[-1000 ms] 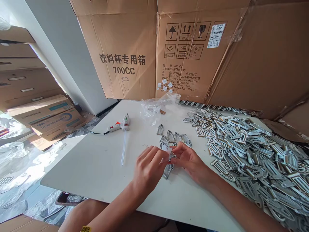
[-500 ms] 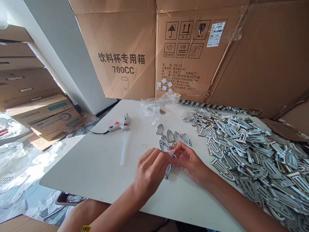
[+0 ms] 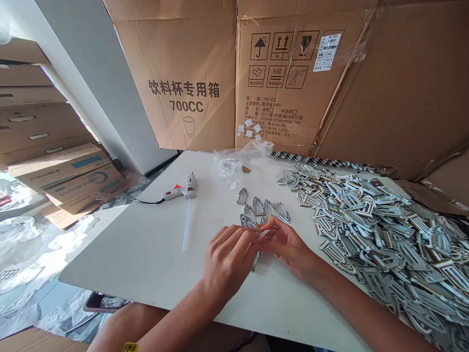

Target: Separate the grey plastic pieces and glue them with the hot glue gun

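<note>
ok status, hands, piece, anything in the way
Left hand, right hand: both pinching a small pale piece, mostly hidden. Grey frames close by. Glue gun lies apart, to the left.

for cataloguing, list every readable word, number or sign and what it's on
"饮料杯专用箱": left panel
"700CC": left panel
"向上": right panel
"5层": right panel
"请勿踩压": right panel
"700 CC": right panel
"聚丙烯(PP)": right panel
"SILICONE RUBBER": box
"90-620": white label
Umbrella, arrows, glass, thermometer: right panel
Cup: left panel
Glue gun and other print: mostly too blurred
</note>
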The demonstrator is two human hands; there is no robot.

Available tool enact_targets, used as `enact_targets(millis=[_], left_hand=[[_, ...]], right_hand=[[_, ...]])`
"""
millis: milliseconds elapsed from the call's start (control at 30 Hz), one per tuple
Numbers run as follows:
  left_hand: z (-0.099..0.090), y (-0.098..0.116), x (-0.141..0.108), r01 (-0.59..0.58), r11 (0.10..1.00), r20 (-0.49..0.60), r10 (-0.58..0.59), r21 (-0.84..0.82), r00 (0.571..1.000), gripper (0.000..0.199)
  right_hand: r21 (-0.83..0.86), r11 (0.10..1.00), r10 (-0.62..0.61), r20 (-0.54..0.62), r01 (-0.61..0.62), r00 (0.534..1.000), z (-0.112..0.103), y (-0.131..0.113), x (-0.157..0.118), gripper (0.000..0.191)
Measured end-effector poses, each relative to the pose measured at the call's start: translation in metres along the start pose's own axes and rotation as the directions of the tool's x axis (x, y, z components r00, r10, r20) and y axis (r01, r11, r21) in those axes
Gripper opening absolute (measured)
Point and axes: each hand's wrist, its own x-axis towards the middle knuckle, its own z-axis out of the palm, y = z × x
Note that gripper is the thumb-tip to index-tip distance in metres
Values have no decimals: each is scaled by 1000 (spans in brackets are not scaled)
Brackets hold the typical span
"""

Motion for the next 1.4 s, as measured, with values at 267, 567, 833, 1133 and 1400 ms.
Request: enact_targets(millis=[267, 567, 833, 1133, 1400], left_hand=[[-1, -1, 5, -69, 997, 22, 68, 41, 997, 24], [-5, 0, 12, 163, 971, 200, -127, -174, 972, 9], [-17, 0, 19, 647, 669, 407, -510, -366, 757, 20], [-15, -12, 22, 797, 425, 452, -663, -430, 597, 38], [-16, -14, 24, 857, 282, 519, -700, -431, 491, 40]], right_hand=[[42, 999, -14, 25, 13, 1000, -2, -1, 0, 36], [-86, 996, -44, -124, 33, 991, -7, 0, 3, 42], [-501, 858, -332, -371, 114, 867, -41, -9, 13, 48], [-891, 415, -658, -433, -183, 616, -110, -17, 22, 35], [-953, 223, -646, -303, -206, 700, -114, -7, 25, 33]])
